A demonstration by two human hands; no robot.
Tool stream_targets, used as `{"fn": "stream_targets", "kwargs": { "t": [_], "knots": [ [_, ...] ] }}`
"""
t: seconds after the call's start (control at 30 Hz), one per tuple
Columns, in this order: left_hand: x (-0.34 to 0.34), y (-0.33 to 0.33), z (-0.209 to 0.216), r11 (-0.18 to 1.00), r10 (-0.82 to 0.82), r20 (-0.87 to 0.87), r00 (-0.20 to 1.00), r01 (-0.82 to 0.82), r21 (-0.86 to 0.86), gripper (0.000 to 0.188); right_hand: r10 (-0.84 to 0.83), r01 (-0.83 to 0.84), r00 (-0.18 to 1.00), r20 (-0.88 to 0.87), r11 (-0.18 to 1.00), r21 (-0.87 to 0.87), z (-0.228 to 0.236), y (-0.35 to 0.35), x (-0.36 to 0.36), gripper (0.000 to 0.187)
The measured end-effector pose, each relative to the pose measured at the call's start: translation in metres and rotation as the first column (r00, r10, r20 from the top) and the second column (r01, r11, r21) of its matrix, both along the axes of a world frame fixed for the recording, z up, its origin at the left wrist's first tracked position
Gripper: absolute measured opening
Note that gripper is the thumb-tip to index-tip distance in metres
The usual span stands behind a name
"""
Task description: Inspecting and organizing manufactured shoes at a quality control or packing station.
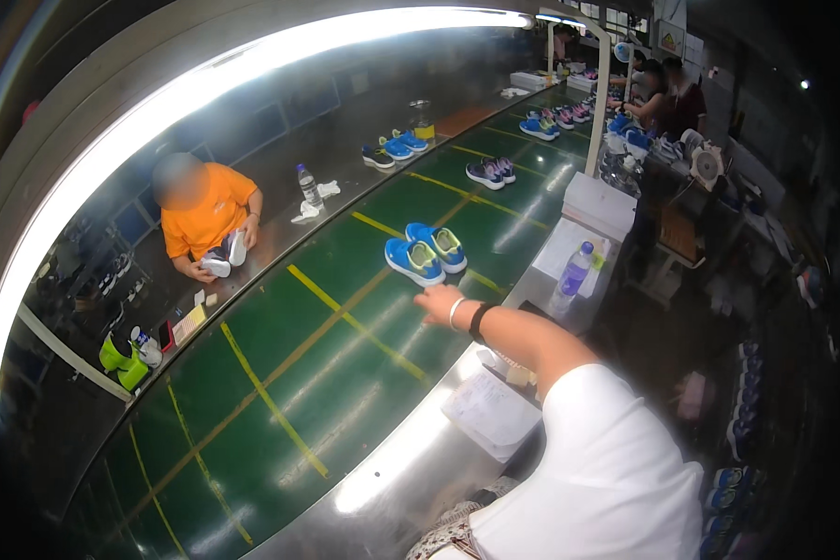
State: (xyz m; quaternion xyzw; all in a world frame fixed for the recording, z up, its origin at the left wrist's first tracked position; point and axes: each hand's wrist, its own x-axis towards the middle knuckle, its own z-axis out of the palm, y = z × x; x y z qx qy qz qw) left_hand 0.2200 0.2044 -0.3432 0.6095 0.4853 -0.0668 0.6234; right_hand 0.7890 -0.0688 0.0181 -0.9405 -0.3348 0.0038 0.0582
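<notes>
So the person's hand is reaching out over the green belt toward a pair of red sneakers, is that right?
Not quite. The head view shows the right hand stretched over the green belt toward a pair of blue sneakers with yellow-green insides, not red ones. The hand is near them but not touching.

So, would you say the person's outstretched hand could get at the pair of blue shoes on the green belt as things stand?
Probably yes: the right hand hovers just short of the blue shoes, with only bare green belt between them.
</notes>
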Motion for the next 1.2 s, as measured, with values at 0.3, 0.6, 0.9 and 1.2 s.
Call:
{"fn": "stream_targets", "kwargs": {
  "t": [0.3, 0.6, 0.9, 1.2],
  "knots": [
    [-0.127, -0.16, 0.115, 0.816, 0.56, -0.067, 0.826, -0.563, -0.129, 0.021, 0.719, -0.838, 0.168, -0.674, 0.465, 0.287, -0.142, 0.156, -0.328, 0.032],
    [-0.213, -0.321, 0.079, 0.319, 0.943, -0.111, 0.312, -0.947, 0.046, 0.025, 0.633, -0.854, -0.513, -0.579, -0.312, 0.416, -0.123, 0.188, -0.537, 0.018],
    [-0.301, -0.483, 0.106, 0.856, 0.458, -0.681, 0.572, -0.492, 0.162, 0.035, 0.487, -0.786, -0.458, -0.744, -0.612, 0.083, -0.198, 0.216, -0.65, 0.023],
    [-0.251, -0.552, -0.041, 0.18, 0.903, -0.425, 0.063, -0.954, 0.242, 0.019, 0.642, -0.71, -0.268, -0.719, -0.636, -0.304, -0.137, 0.222, -0.822, 0.04]
  ]
}}
